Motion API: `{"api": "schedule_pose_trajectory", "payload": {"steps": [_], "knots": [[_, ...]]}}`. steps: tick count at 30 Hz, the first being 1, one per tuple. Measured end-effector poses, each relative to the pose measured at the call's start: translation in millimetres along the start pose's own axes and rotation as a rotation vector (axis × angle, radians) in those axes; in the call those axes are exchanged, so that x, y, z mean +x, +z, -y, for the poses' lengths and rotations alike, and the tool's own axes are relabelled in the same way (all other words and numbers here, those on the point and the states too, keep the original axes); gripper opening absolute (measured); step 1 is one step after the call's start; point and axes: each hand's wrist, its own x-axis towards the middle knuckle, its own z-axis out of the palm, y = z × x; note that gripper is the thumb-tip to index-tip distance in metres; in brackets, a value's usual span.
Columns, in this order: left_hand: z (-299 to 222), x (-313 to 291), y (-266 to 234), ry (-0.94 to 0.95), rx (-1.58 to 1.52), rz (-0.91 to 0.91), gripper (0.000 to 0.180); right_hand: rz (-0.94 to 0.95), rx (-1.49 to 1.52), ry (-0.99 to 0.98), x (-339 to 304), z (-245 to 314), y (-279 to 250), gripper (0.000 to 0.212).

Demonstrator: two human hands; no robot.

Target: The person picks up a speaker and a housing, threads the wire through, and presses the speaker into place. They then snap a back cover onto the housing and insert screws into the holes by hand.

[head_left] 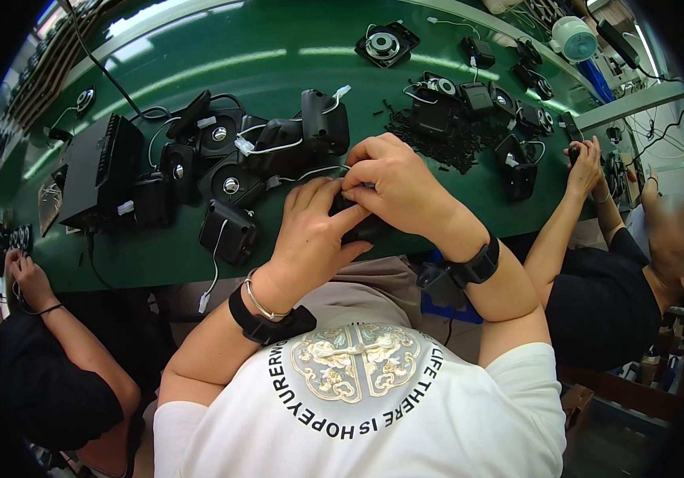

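Observation:
A small black speaker box [367,230] sits at the table's front edge, mostly covered by my hands. My left hand [312,225] is closed around it, fingers over its far side and thumb along the near side. My right hand [392,182] is above it, thumb and forefinger pinched together at its top. Whatever the pinch holds is hidden. A white cable [308,173] runs just beyond my left fingers. To the left lie several black speaker boxes, among them one with a round silver-centred cone [231,185] and a closed one [229,232] with a white lead hanging over the edge.
A heap of small black screws [460,147] lies beyond my right hand, with more speaker parts [432,111] around it. A large black box [101,171] with cords stands at left on the green table [294,76]. Co-workers' hands [587,169] work at both sides.

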Motion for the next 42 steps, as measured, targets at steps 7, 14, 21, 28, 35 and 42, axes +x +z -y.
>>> {"api": "schedule_pose_trajectory", "payload": {"steps": [7,14,21,28,35,42], "knots": [[-16.3,1.0,-2.8,0.06,0.009,-0.045,0.057,-0.327,0.28,-0.095,-33.2,-4.7,-19.3,0.014],[-65.0,55.1,-98.2,0.343,0.087,-0.036,0.062,-0.595,0.482,0.057,-80.4,-27.6,-50.8,0.009],[30.3,190.0,-160.9,0.176,0.236,-0.104,0.061,-0.702,0.478,0.244,-40.9,-46.4,-81.1,0.013],[192.2,271.7,-115.2,0.018,0.201,0.093,0.059,-0.672,0.233,0.463,-17.2,-154.4,-156.9,0.018],[247.1,267.8,-63.1,-0.171,0.216,0.234,0.059,-0.484,0.136,0.508,15.2,-230.4,-184.9,0.021],[260.6,256.4,-57.3,-0.128,0.232,0.189,0.065,-0.229,-0.057,0.333,104.7,-229.2,-146.5,0.053]]}}
